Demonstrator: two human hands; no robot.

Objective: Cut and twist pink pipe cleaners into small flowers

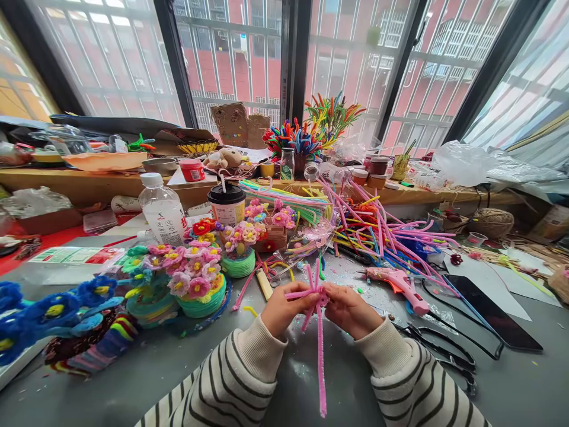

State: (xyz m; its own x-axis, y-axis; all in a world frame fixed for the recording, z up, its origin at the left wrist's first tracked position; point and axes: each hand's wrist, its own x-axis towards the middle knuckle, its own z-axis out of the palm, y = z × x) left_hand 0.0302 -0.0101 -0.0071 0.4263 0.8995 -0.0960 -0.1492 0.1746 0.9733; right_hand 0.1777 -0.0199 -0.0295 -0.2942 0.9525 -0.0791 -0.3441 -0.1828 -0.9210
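Between my two hands is a cluster of pink pipe cleaners (320, 356), crossed at the middle, with short ends sticking up and out and one long end hanging down. My left hand (291, 305) pinches the cluster from the left side. On the other side, the fingers of my right hand (349, 308) are closed on it near the crossing. The fingertips partly hide how the strands join. To the right lies a pink glue gun (400, 286), and a wooden-handled tool (265, 286) rests just beyond my left hand.
Pipe-cleaner flower pots (202, 296) stand at the left, beside a plastic bottle (162, 207) and a lidded cup (226, 204). Loose pipe cleaners (377, 225) heap up at the back right. Black-framed glasses (444, 350) and a phone (493, 311) lie at the right.
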